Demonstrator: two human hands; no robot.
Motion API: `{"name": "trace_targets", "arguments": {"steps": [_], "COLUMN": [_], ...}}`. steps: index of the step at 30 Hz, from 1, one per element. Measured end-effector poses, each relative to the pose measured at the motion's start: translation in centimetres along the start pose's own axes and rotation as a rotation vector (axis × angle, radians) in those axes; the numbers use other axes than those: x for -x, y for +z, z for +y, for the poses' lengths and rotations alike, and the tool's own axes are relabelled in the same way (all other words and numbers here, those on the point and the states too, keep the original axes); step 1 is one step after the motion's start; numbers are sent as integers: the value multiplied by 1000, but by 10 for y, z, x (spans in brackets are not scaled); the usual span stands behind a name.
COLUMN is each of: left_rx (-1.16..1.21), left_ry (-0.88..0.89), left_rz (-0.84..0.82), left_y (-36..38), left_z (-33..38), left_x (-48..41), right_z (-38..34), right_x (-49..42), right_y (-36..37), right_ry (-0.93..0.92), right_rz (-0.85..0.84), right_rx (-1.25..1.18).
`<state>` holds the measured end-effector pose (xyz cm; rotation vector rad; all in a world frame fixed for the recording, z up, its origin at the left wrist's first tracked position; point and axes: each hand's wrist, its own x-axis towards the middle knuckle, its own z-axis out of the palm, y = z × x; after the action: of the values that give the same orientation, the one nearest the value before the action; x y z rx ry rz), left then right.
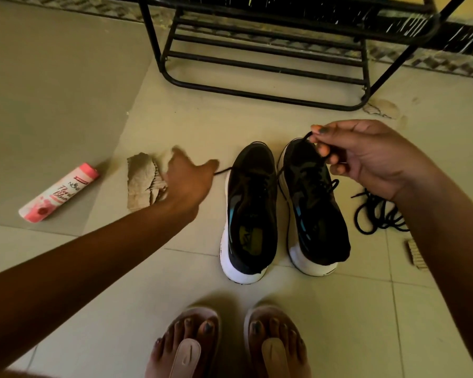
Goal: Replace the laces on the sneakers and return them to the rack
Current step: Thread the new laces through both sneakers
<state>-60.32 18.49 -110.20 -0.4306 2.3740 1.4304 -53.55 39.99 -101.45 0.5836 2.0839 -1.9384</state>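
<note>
— What takes up most of the view?
— Tiled floor (257, 126), with a black metal rack (257, 94) standing at its far edge.

— And the sneakers?
— They sit just beside each other near the middle of the floor, toes toward the rack. The left sneaker (250, 214) and the right sneaker (314, 208) are both black with white soles. The person's sandalled feet (189, 345) are at the near edge, behind the heels.

— Where are the hands?
— The right hand (372, 159) hangs over the right sneaker's toe. Its fingers (324, 150) are curled and pinch a loop of black lace (305, 137) just above the shoe. The left hand (189, 184) is stretched out beside the left sneaker's toe. A strand's end meets its thumb and forefinger, which seem to pinch it, though that hand is blurred.

— Anything smaller?
— A tangle of loose black laces (377, 214) lies on the floor just right of the right sneaker, partly under the right forearm. A pink bottle (59, 192) lies on its side toward the left edge. Torn cardboard (142, 181) sits between the bottle and the left hand.
</note>
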Motion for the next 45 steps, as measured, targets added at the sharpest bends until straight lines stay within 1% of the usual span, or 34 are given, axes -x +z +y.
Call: {"name": "trace_targets", "arguments": {"steps": [1, 2, 3, 4, 5, 6, 7, 9, 11, 14, 19, 22, 25, 27, 29, 32, 34, 35, 36, 38, 42, 45], "left_rx": [-86, -134, -146, -136, -108, -72, -39, 25, 105, 134, 220, 265, 202, 165, 108, -134, -260, -262, -220, -22, 293, 558], "left_ry": [208, 404, 544, 621, 651, 663, 666, 639, 567, 509, 316, 275, 325, 308, 284, 356, 410, 418, 411, 345, 177, 36], "left_rz": [-68, -183, -321, -452, -566, -650, -687, -665, -598, -509, -432, -448, -573, -638, -625, -522, -553, -584, -607, -606, -479, -558], "left_y": [1, 2, 5, 8, 11, 12, 15, 15, 12, 6, 2, -2, -7, -9, -9, -6, -6, -6, -5, -5, -7, -11], "left_z": [6, 14, 22, 28, 31, 35, 35, 35, 34, 32, 23, 21, 18, 16, 12, 2, -5, -7, -8, -6, 3, 13], "left_x": [4, 10, 15, 19, 21, 24, 23, 22, 19, 14, 4, 2, 4, 5, 6, 4, 6, 8, 11, 14, 7, 4], "right_z": [-1, -2, -2, -2, -3, -2, -1, 3, 13, 30, 52, 57, 59, 60, 61, 57, 52, 49, 48, 45, 41, 42], "right_x": [-1, -2, -4, -5, -5, -6, -6, -5, -7, -10, -15, -17, -17, -16, -16, -17, -16, -17, -17, -19, -23, -28], "right_y": [4, 9, 13, 16, 18, 20, 20, 16, 9, -2, -11, -14, -15, -12, -6, 5, 11, 13, 15, 20, 34, 44], "right_ry": [-10, -21, -33, -44, -53, -62, -70, -83, -86, -65, 20, 60, 79, 61, 33, 38, 41, 25, 0, -58, -147, -153], "right_rz": [-9, -13, -16, -15, -11, -5, -2, 12, 60, 111, 73, 84, 114, 124, 127, 110, 61, 39, 32, 52, 87, 119], "right_rx": [3, 6, 7, 6, 5, 5, 13, 80, 237, 423, 457, 447, 406, 384, 377, 245, 97, 47, 28, 65, 129, 129]}}
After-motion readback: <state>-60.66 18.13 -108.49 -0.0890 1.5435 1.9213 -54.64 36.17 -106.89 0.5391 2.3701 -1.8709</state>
